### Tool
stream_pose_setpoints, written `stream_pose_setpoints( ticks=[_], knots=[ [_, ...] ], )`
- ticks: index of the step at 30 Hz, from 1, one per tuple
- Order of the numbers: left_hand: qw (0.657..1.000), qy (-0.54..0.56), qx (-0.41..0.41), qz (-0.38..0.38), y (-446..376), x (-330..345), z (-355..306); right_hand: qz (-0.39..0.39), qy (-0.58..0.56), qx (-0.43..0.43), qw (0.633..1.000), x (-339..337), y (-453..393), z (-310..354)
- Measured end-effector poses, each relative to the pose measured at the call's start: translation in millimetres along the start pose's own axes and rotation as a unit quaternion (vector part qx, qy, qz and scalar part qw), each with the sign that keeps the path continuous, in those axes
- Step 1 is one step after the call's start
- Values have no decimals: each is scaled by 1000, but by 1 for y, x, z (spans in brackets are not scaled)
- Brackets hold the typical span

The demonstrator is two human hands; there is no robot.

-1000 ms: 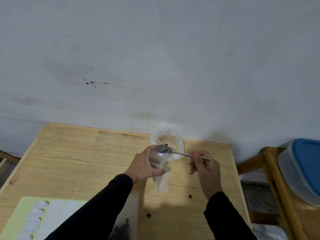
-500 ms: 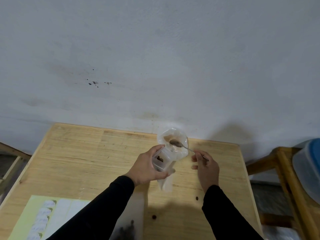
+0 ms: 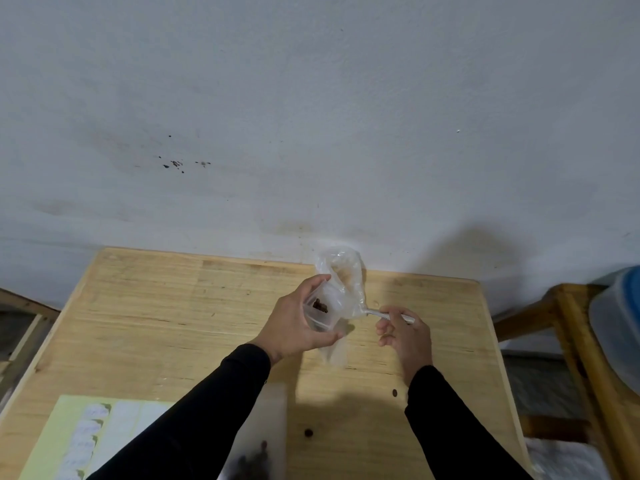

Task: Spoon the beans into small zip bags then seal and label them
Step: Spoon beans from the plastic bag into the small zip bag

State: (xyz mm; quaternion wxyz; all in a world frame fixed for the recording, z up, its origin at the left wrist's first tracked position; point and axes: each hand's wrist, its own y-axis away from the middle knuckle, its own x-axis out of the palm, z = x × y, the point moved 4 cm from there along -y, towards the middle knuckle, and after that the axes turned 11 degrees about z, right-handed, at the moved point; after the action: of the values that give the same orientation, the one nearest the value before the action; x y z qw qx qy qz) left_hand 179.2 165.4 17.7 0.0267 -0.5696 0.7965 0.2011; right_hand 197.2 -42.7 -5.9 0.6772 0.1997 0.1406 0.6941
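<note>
My left hand (image 3: 294,323) holds a small clear zip bag (image 3: 320,311) open above the wooden table (image 3: 173,306); a few dark beans (image 3: 320,305) lie inside it. Behind it stands a larger clear plastic bag (image 3: 343,271). My right hand (image 3: 405,332) pinches the handle of a metal spoon (image 3: 384,315), whose bowl is hidden behind the plastic. Another bag with beans (image 3: 256,455) lies blurred at the near edge. Two loose beans, one (image 3: 394,392) near my right sleeve and one (image 3: 308,433) closer to me, rest on the table.
A yellow-green sheet of white labels (image 3: 90,434) lies at the near left. To the right stands a wooden stool (image 3: 571,327) carrying a clear tub with a blue lid (image 3: 620,323). A grey wall rises directly behind the table.
The spoon has come out of the big bag's mouth and dropped lower to the right. Beans now show in the small zip bag. My left hand has stayed put.
</note>
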Motion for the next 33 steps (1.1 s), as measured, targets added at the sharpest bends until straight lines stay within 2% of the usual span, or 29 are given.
stream_pose_setpoints(
  ticks=[8, 20, 28, 33],
  knots=[
    [1000, -11, -21, -4, 11, -5, 12, -40, -73, -2, 997, 0, 4, 3],
    [998, -37, -38, 17, 12, -2, 16, -68, -117, -20, 991, -2, 11, 21],
    [998, -38, -54, 21, 8, -1, 15, -45, -101, -57, 992, -4, 23, 38],
    [998, -30, -52, 18, 7, 1, 14, -2, -56, -91, 994, 1, 33, 52]
  ],
)
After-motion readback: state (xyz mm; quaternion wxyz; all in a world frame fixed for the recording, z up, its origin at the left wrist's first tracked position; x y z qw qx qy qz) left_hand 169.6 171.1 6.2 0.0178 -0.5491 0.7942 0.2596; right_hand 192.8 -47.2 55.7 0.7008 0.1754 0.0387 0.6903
